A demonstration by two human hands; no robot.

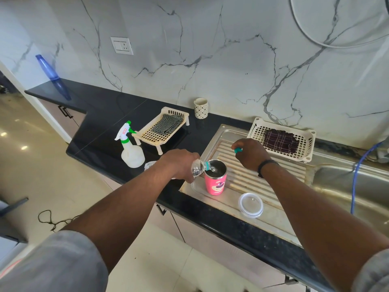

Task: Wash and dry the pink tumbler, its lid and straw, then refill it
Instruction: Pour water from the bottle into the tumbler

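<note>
The left hand has its grip closed around a clear plastic bottle, tipped so its teal-ringed neck sits just over the rim of the pink tumbler. Held that way, the water goes straight down into the open mouth, so this looks like the refill step near the end of the task. The right hand hovers above the ribbed draining board, its grip pinched shut on a small teal cap, probably the bottle's, kept out of the way and ready to screw back on.

The tumbler stands upright on the draining board near its front left corner, where any spill runs toward the sink. Its clear lid lies flat on the board just to the right and nearer the person, close at hand for fitting once the pour ends. I cannot make out the straw.

Farther out on the dark desk stand a white spray bottle and a cream rack holding a checked cloth. A second rack with a dark cloth sits at the back of the board.
</note>
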